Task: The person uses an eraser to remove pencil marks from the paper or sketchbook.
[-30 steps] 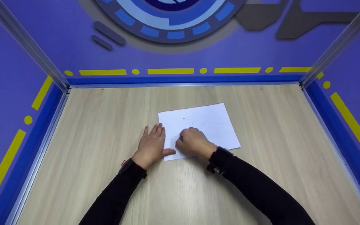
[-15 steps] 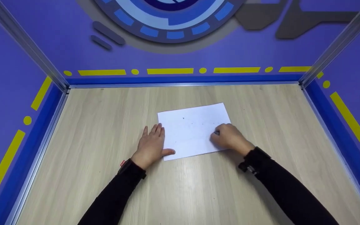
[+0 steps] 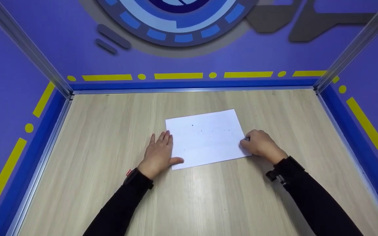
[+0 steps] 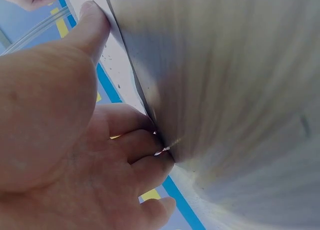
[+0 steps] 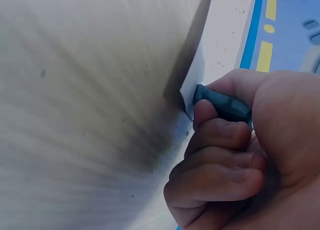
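A white sheet of paper lies slightly turned on the wooden tabletop, with several small dark specks across its upper half. My left hand rests flat along the paper's left edge, fingers straight and thumb stretched over the lower left corner. At the right edge, my right hand has its fingers curled round a small dark teal stub. In the right wrist view one end of the stub shows between thumb and index finger, right at the paper's corner; the rest is hidden in the hand.
Blue-purple printed panels with yellow marks stand behind and at both sides of the wooden table. Metal rails run along the table's edges. Black wrist straps sit over black sleeves.
My right hand has moved right across the paper, from near its lower left to its right edge, still gripping the stub. My left hand and the paper have stayed in place.
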`<state>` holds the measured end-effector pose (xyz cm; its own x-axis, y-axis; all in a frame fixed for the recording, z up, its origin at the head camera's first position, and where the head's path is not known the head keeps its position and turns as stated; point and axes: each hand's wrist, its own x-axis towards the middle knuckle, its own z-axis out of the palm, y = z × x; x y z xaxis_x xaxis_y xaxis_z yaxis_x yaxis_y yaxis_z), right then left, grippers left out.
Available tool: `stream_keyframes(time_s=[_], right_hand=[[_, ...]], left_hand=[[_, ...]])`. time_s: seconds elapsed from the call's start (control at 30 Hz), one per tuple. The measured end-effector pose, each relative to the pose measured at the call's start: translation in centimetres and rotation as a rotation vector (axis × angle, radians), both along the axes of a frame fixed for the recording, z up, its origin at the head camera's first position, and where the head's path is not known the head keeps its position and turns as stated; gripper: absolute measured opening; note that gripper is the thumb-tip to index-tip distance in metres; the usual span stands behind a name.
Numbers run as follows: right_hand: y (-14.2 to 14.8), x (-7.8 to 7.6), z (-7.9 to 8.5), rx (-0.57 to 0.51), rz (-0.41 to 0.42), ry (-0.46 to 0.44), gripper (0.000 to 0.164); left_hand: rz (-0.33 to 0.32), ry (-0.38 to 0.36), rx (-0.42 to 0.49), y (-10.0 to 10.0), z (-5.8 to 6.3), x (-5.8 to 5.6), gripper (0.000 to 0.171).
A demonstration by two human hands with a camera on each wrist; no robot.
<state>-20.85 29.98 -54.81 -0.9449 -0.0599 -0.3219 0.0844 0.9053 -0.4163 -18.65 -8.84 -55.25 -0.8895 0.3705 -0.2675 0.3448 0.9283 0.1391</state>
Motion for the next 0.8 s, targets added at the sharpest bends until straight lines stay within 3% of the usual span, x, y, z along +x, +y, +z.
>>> stream_keyframes(time_s=[0.2, 0.37, 0.8], right_hand=[[-1.0, 0.1, -0.1, 0.012, 0.023, 0.017, 0.035], [-2.9, 0.1, -0.5, -0.044, 0.038, 0.001, 0.031], [-13.1, -0.2, 0.2, -0.132, 0.196, 0.082, 0.043]], left_hand=[[-0.005, 0.000, 0.005, -0.2, -0.1, 0.0, 0.113], [0.002, -0.001, 0.012, -0.2, -0.1, 0.0, 0.113], [-0.003, 0.007, 0.025, 0.0, 0.2, 0.1, 0.112]])
